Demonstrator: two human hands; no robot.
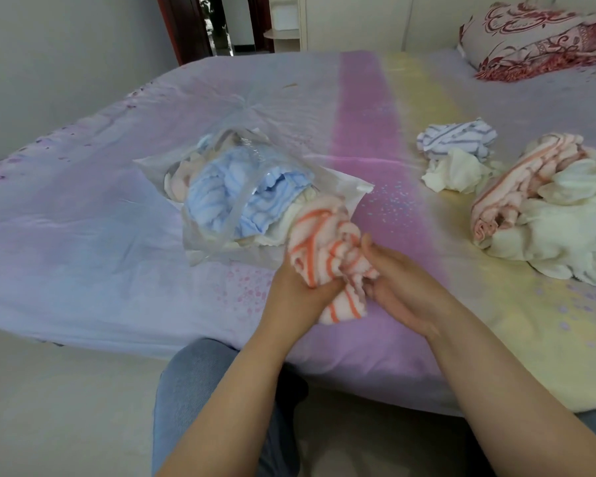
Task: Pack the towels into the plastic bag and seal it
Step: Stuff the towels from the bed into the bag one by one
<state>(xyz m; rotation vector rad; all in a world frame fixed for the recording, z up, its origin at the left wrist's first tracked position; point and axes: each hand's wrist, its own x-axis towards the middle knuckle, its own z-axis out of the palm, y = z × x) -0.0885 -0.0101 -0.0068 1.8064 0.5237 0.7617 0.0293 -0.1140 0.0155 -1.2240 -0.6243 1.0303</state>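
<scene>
Two hands, the left hand point(295, 290) and right hand point(401, 287), clutch a bunched orange-striped white towel point(327, 256) at the mouth of the clear plastic bag point(221, 201), which lies towel-filled on the pastel bed point(83, 218).

Light: soft, even | shadows: faint | focus: slightly blurred | edges: curved
</scene>
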